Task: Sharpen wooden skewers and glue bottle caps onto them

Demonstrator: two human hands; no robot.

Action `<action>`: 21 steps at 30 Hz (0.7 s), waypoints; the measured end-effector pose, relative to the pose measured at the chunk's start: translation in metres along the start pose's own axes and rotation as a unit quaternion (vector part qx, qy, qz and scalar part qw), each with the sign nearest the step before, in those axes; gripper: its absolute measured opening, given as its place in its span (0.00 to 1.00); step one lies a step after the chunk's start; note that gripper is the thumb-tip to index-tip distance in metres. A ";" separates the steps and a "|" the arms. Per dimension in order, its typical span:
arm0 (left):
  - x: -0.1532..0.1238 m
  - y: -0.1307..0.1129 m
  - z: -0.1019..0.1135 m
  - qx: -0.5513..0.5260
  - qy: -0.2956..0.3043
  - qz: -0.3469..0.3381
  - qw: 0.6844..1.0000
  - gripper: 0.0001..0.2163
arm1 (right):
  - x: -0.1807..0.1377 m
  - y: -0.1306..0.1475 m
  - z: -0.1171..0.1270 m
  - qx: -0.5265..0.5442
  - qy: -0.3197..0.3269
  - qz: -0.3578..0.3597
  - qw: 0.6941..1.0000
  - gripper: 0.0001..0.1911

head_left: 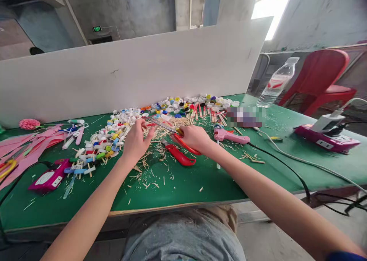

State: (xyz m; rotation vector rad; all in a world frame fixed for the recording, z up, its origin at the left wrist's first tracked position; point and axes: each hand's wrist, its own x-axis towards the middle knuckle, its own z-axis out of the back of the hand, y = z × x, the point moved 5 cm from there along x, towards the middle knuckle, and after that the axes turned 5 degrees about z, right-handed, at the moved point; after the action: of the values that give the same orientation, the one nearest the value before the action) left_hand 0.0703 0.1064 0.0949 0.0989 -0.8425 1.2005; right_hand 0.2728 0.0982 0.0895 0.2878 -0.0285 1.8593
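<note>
My right hand is wrapped round the orange-red handles of a pair of scissors, whose metal blades point left. My left hand is beside the blade tips, thumb and fingers curled together; what they pinch, if anything, is too small to make out. Below the scissors a red-handled knife lies on the green table among wood shavings. To the right of my right hand rests a pink glue gun. Red-printed wooden sticks lie behind the hands.
Bottle caps lie heaped along the white board. Small capped stick pieces are piled at left, near a magenta power strip and pink strips. At right are a water bottle, another power strip and trailing cables.
</note>
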 end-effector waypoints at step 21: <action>-0.005 -0.006 -0.016 -0.015 0.107 -0.038 0.993 0.16 | 0.001 0.005 -0.009 0.207 0.001 0.039 0.978 0.28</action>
State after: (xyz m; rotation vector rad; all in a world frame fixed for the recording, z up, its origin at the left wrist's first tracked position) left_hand 0.0835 0.1083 0.0830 -0.0227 -0.6624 1.1055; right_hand 0.2660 0.0990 0.0817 0.5802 0.3572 1.9339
